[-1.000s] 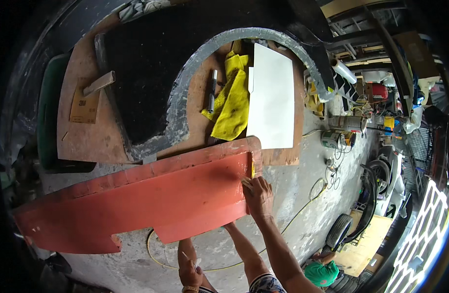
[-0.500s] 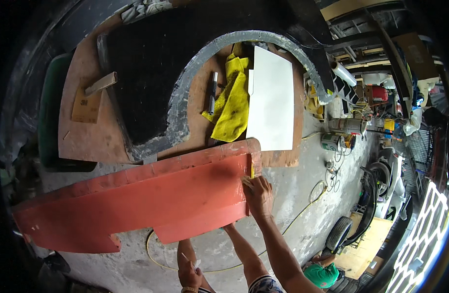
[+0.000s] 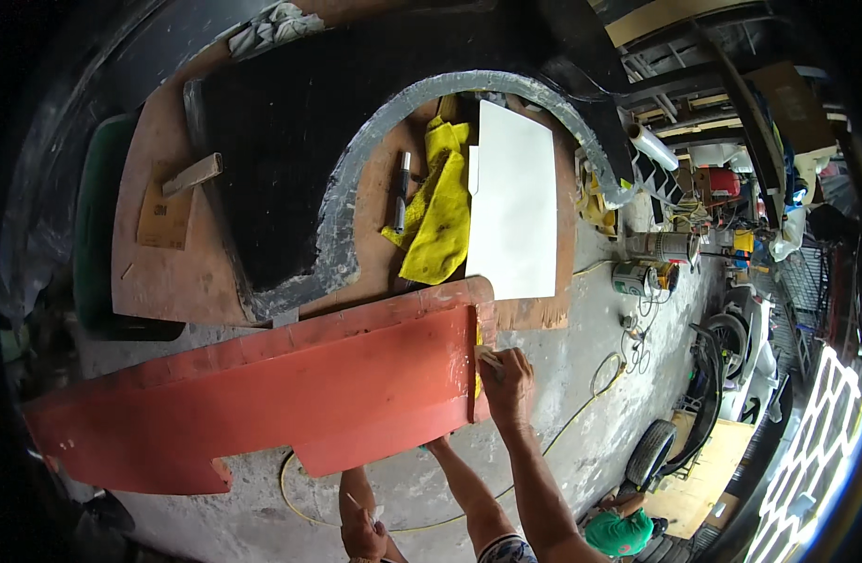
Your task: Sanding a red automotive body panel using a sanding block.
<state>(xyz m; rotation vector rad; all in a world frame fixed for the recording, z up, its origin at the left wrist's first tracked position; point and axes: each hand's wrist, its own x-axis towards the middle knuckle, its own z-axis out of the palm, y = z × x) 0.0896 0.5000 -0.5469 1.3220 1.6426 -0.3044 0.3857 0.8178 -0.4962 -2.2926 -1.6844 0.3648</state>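
A long red panel (image 3: 337,394) lies crosswise below the work board, with a yellow strip along its right end. My right hand (image 3: 509,383) grips a small tan piece (image 3: 487,357), too small to name, against that end. My left hand (image 3: 363,530), low at the bottom below the panel, is closed on a thin pale stick (image 3: 356,499), with something white beside it. On the board (image 3: 149,281) are a black panel (image 3: 262,141) with a grey curved cutout, a yellow cloth (image 3: 435,235), a white sheet (image 3: 511,206) and a dark cylindrical tool (image 3: 401,192).
A green bin (image 3: 100,235) is at the left. On the concrete floor (image 3: 581,450) are a hose, cans (image 3: 634,280) and a tire (image 3: 649,450). A person in a green top (image 3: 618,530) is at bottom right, near a pale board (image 3: 708,469); shelving (image 3: 759,131) runs along the right.
My right hand has shifted right and slightly down, carrying the tan piece onto the panel's right edge. The board and panels sit slightly lower in the view. My left hand stays low, still closed.
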